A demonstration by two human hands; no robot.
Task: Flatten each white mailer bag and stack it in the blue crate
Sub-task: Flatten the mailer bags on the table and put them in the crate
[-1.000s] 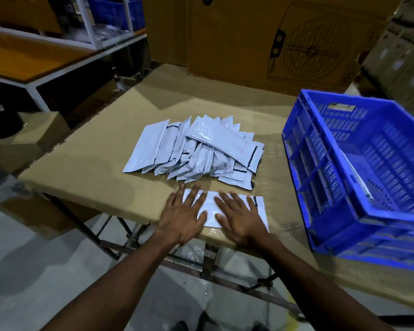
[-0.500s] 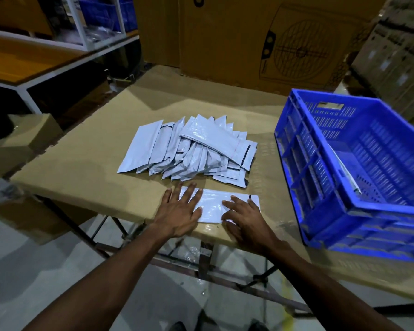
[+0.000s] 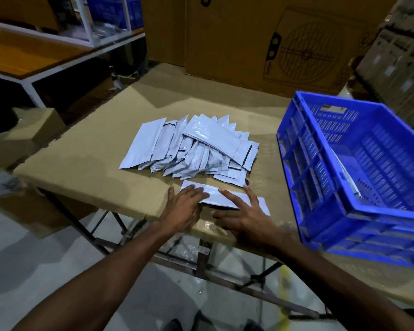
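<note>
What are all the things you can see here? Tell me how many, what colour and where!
Mailer bag: one, white, flat at the table's near edge, under both hands.
Pile of mailer bags: many, too overlapped to count, white, fanned out mid-table.
Blue crate: one, on the table's right side, tilted; one white bag leans against its inside wall.
Table: one, covered in brown cardboard, on a metal frame.
Cardboard box: one large, brown, with a fan drawing, behind the table.
Shelf: white frame, far left, holding more blue crates.
Left hand: fingers straight, pressing the bag's left part.
Right hand: fingers spread, pressing the bag's right part.
</note>
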